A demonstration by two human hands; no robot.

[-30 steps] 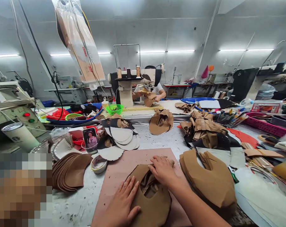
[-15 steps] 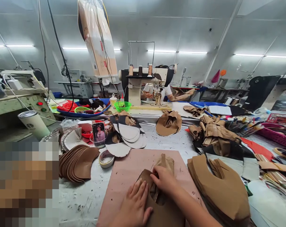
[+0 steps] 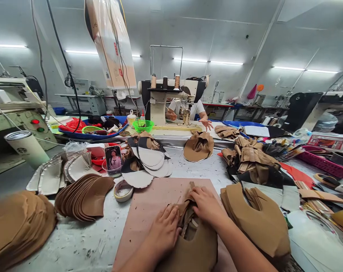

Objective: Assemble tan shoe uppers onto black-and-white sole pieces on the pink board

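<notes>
A brown fabric piece with a curved cutout lies on the pink board in front of me. My left hand rests on its left side near the cutout, fingers together and pressed down on the edge. At the upper right of the cutout, my right hand has its fingers curled over the folded brown material. Some fingertips of both hands are hidden in the folds. A narrow strip end sticks out just above my right hand.
Stacked brown pieces stand at the right and far left. Curved brown pieces and a tape roll lie left of the board. Across the table are a sewing machine and a person's hand.
My left hand's fingers have come closer together at the edge, and my right hand has shifted slightly up and right. The view has turned a little, and the person opposite has lowered an arm.
</notes>
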